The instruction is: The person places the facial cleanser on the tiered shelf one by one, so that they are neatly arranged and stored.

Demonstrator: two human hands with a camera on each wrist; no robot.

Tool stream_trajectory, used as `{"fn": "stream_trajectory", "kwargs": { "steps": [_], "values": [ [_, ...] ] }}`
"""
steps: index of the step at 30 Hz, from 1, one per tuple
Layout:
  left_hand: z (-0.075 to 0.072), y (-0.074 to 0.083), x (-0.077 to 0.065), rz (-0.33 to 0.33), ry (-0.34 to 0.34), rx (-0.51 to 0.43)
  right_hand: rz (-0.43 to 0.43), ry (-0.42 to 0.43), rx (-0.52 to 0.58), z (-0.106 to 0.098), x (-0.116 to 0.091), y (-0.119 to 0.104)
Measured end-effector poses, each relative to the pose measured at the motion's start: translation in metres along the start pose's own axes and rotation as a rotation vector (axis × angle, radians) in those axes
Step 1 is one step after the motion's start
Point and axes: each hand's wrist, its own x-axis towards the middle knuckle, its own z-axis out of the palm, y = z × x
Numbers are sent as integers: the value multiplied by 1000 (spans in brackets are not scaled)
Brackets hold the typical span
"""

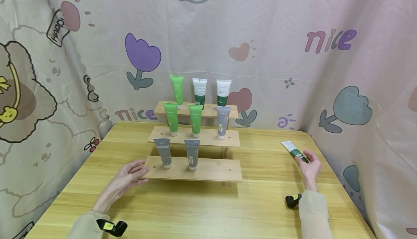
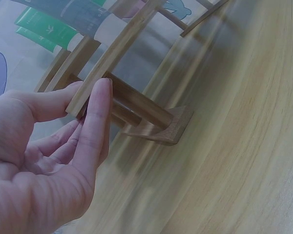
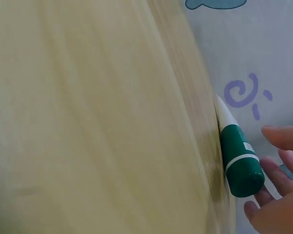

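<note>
At the left end of the lowest board of a three-tier wooden display stand [image 1: 213, 170], my left hand [image 1: 128, 175] pinches the board. In the left wrist view, thumb and fingers sit on opposite faces of the board's corner [image 2: 95, 80]. Over on the right, my right hand [image 1: 310, 167] is around the capped end of a white and green squeeze tube [image 1: 294, 151] lying on the table. The right wrist view shows the thumb and fingers spread beside the tube's green cap [image 3: 246, 180], without a grip on it.
Two grey tubes [image 1: 192, 154] stand on the lowest tier. The middle tier has two green tubes [image 1: 196, 121] and a grey-lilac tube [image 1: 223, 123]. On top are a green tube [image 1: 177, 91] and two white-green tubes [image 1: 223, 91]. A printed curtain [image 1: 270, 58] hangs behind the wooden table [image 1: 260, 174].
</note>
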Motion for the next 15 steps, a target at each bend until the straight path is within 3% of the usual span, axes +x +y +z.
{"fn": "stream_trajectory", "kwargs": {
  "steps": [9,15],
  "values": [
    [0,0,0,12,-4,-9,-40,-37,-61,-4,8,7],
    [0,0,0,11,-1,-11,-38,-90,-25,-6,11,8]
  ]
}}
